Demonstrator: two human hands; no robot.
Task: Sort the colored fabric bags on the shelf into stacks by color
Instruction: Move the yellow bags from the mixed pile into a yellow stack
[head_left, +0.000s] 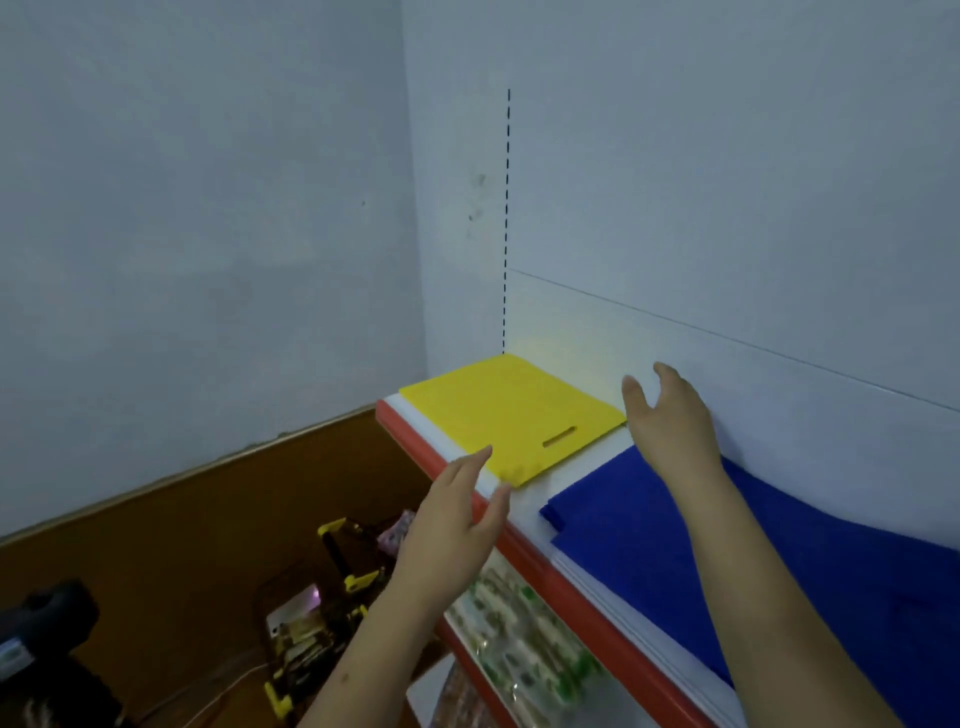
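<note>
A flat yellow fabric bag (511, 415) lies at the far left end of the white shelf (530, 499), tucked into the corner where the two pale walls meet, its slot handle (559, 437) turned toward the near right edge. Just to its right, with a strip of bare shelf between them, sits a stack of blue fabric bags (727, 551), which spreads along the shelf toward the right and out of view; its top layers lie a little askew of one another at the near corner. The person's left hand (457, 525) hovers at the front edge of the shelf, by the near corner of the yellow bag, fingers straight and thumb spread, holding nothing. The right hand (670, 421) is raised over the gap between the yellow bag and the blue stack, close to the back wall, its fingers likewise relaxed and apart with nothing in them. Whether either hand brushes the yellow bag I cannot tell. The shelf has a red front lip (545, 566), and under it lies packaged goods in clear wrapping with green print (524, 639). Down on the brown floor to the left stands a clutter of yellow-and-black items (311, 618).
</note>
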